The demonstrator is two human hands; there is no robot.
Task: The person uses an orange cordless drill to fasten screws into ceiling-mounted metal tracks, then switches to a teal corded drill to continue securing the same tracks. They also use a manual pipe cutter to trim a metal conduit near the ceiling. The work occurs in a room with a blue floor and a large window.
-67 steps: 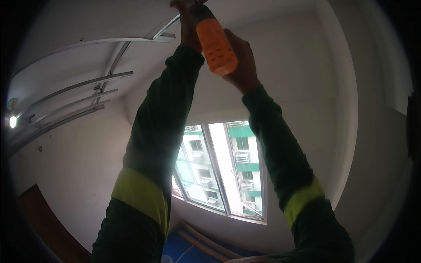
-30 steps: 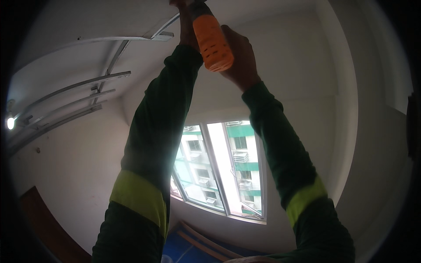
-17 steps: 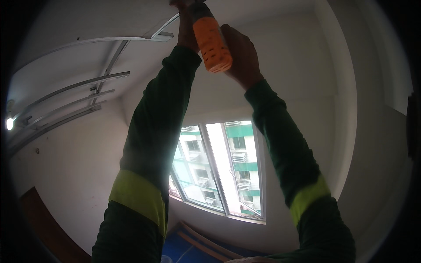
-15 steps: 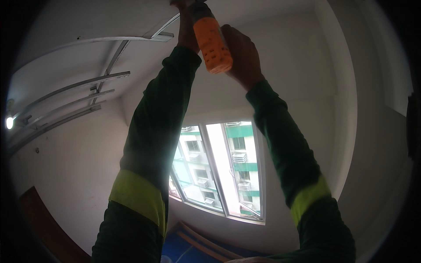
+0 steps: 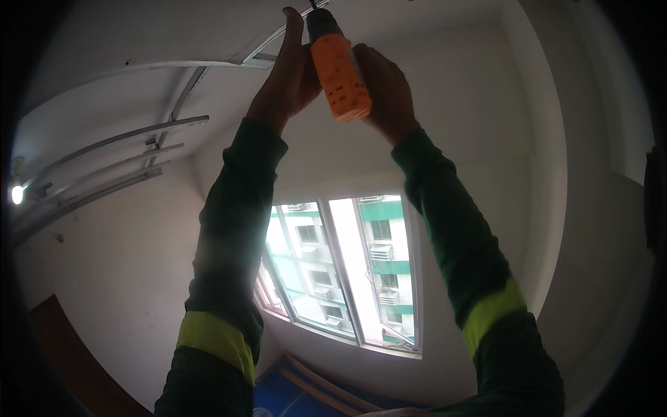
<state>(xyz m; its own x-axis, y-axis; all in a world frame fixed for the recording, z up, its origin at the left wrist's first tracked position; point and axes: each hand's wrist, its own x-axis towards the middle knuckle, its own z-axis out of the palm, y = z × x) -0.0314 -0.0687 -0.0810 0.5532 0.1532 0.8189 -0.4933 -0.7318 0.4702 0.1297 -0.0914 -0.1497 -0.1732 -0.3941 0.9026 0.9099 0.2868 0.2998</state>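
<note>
An orange and black drill (image 5: 339,73) is held raised at the top middle, its bit pointing up toward the ceiling near a metal channel. My right hand (image 5: 385,90) is closed round it from the right, most of the grip hidden by the tool's body. Just left of the drill is my left hand (image 5: 292,83), thumb stretched upward, its other fingers largely hidden behind the tool, so their hold cannot be made out. Both forearms wear dark green sleeves with yellow-green bands.
Several metal ceiling channels (image 5: 153,126) run along the left, near a lit bulb (image 5: 17,193). An open-sashed window (image 5: 333,271) faces me, showing a building outside. Wooden battens (image 5: 319,389) lie on blue material (image 5: 281,393) below; a brown door (image 5: 69,340) is at lower left.
My left hand has come down and leftward from the drill's front end, uncovering the bit. My right hand and the drill sit very slightly lower.
</note>
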